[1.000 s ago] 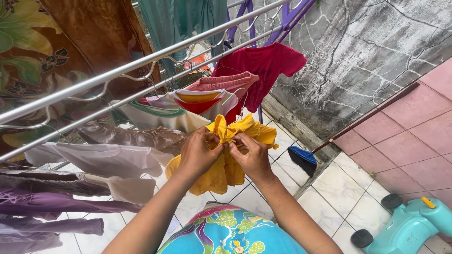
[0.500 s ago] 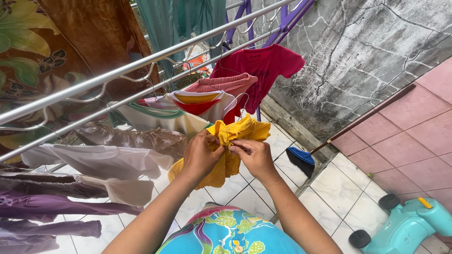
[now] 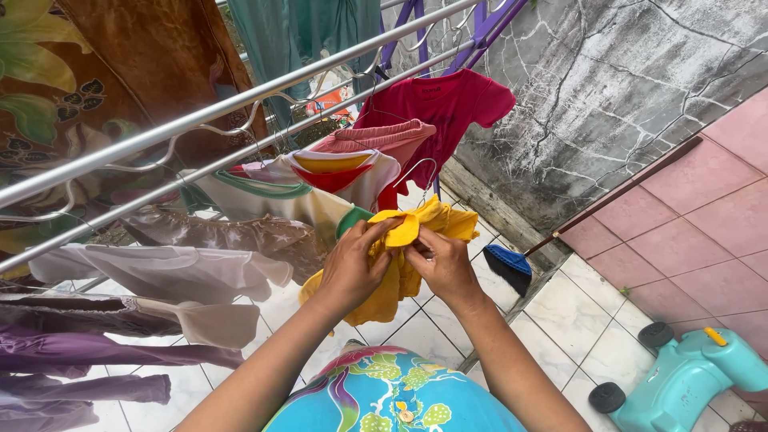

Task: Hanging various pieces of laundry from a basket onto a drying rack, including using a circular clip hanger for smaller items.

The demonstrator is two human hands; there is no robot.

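From the head view, both hands meet at the middle of the frame on a yellow garment (image 3: 400,272). The left hand (image 3: 352,268) has its fingers clenched around a bunched fold of the yellow cloth, thumb on top near the garment's upper edge. The right hand (image 3: 442,264) pinches the same fold just beside the left, its fingers grasping the fabric, so the two hands touch across it. The yellow garment hangs down below the hands, in front of a wire hanger (image 3: 416,172), just under the metal rails of the drying rack (image 3: 240,104).

Along the rails to the left hang other clothes on hangers: a red shirt (image 3: 448,108) farthest back, a pink garment (image 3: 384,138) in front of it, then a striped shirt in white, yellow and red (image 3: 320,172), and pale and purple pieces (image 3: 104,352) nearest the left edge. A brown patterned cloth (image 3: 128,56) hangs behind the rack.

On the tiled floor (image 3: 576,312), a broom with a blue head (image 3: 512,268) leans against the cracked grey wall (image 3: 624,80). A turquoise toy car (image 3: 688,376) stands at the lower right.
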